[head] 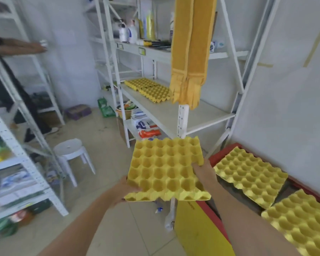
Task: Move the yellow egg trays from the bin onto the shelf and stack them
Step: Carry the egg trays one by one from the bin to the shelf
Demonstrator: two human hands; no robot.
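Note:
I hold a yellow egg tray (164, 169) level in front of me, above the floor. My left hand (125, 189) grips its near left corner and my right hand (204, 172) grips its right edge. Two more yellow trays (251, 176) (301, 222) lie in the red bin (227, 150) at the lower right. On the white shelf (164, 111) ahead, two yellow egg trays (139, 83) (155, 93) lie side by side at the far end.
A white shelf post (183, 119) wrapped higher up in yellow padding (190, 52) stands between me and the shelf. A white stool (70, 150) is on the floor at left. Another person's arm (20, 46) reaches into the left racks. Bottles stand on the upper shelf (155, 52).

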